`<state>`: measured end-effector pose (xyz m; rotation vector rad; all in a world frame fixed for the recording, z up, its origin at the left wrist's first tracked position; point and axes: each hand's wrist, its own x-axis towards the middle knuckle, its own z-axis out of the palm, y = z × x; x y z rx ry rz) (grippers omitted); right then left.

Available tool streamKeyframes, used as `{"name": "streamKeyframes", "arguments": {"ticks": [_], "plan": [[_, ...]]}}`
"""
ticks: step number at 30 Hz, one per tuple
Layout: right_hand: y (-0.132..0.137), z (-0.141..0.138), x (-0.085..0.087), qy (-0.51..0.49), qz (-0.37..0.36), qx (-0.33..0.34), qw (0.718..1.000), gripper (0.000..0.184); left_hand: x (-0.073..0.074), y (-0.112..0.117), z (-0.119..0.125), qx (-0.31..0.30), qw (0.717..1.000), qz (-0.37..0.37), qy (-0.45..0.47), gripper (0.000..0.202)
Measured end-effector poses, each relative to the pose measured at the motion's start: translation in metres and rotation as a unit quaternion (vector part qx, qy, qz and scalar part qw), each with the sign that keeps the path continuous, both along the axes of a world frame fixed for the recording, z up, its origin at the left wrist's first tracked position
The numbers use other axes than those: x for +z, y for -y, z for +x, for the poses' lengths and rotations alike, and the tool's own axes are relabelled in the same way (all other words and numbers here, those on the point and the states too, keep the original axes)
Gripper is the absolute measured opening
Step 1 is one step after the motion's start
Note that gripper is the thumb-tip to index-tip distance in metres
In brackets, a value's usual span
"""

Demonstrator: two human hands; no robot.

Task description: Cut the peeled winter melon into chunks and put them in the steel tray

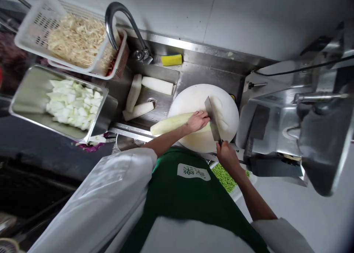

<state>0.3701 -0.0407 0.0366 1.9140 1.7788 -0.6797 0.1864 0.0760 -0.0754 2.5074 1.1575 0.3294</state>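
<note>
A long, pale green peeled gourd (168, 124) lies across the round white cutting board (190, 94), its left end sticking out over the sink's edge. My left hand (197, 121) presses down on it near the right end, fingers bent and close together. My right hand (227, 155) is wrapped around the handle of a cleaver (212, 121). The broad blade stands on edge at the right end of the gourd, right beside my left fingertips. Whether the edge has entered the flesh I cannot tell. Thin pale pieces (222, 122) lie on the board right of the blade.
Several peeled gourd lengths (157, 85) lie in the steel sink (166, 66) under a curved faucet (121, 6). At left are a steel pan (30, 98) of white chunks and a white basket (30, 31) of sprouts. A metal slicer (276, 124) stands right; a yellow sponge (171, 60) behind.
</note>
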Motion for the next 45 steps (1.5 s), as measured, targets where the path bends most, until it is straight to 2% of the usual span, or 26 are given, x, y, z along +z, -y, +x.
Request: {"name": "streamKeyframes", "arguments": {"ticks": [4,7,9,12,17,20,23,28,31,34,38,40,42,45], "plan": [[-0.019,-0.023,-0.035,0.002,0.021,-0.027,0.999,0.033,0.005,0.0,-0.009,-0.003,1.0,-0.014,0.008,0.03],[-0.026,-0.027,-0.042,-0.005,0.03,-0.036,0.999,0.033,0.007,0.001,-0.017,-0.015,0.999,-0.022,0.02,0.032],[-0.029,-0.023,-0.037,-0.016,0.03,-0.028,0.999,0.033,0.005,0.003,-0.021,-0.005,1.0,-0.013,0.023,0.033],[-0.025,-0.013,-0.018,-0.008,0.035,-0.013,0.999,0.034,0.0,0.003,-0.02,0.008,1.0,0.009,0.02,0.034],[0.004,-0.005,0.022,0.018,0.008,0.0,1.0,0.032,-0.004,0.004,-0.015,0.003,1.0,0.029,0.005,0.031],[0.017,-0.002,0.033,0.009,-0.009,0.013,1.0,0.031,-0.002,0.004,-0.013,0.007,0.999,0.033,-0.002,0.03],[0.01,-0.006,0.021,0.006,-0.01,0.013,1.0,0.032,0.001,0.004,-0.013,0.003,1.0,0.028,-0.011,0.031],[-0.026,-0.034,-0.028,-0.006,0.021,-0.031,0.999,0.032,0.003,0.004,-0.017,-0.003,1.0,0.017,-0.009,0.031],[-0.038,-0.038,-0.036,-0.017,0.034,-0.029,0.999,0.033,0.002,0.006,-0.022,-0.003,1.0,0.01,0.01,0.033],[-0.032,-0.029,-0.016,-0.013,0.034,-0.006,0.999,0.031,-0.001,0.008,-0.023,0.002,1.0,0.017,0.015,0.034],[-0.004,-0.016,0.024,0.018,0.013,-0.004,1.0,0.032,-0.002,0.008,-0.022,0.001,1.0,0.028,0.011,0.031],[0.008,-0.012,0.037,0.015,-0.007,-0.002,1.0,0.031,-0.002,0.007,-0.021,0.0,1.0,0.025,0.011,0.031],[0.014,-0.008,0.04,0.001,-0.018,0.007,1.0,0.031,-0.002,0.005,-0.019,0.001,1.0,0.016,0.011,0.031],[0.012,-0.005,0.026,-0.014,-0.016,0.018,1.0,0.029,0.0,0.006,-0.016,0.008,1.0,0.004,0.008,0.031]]}}
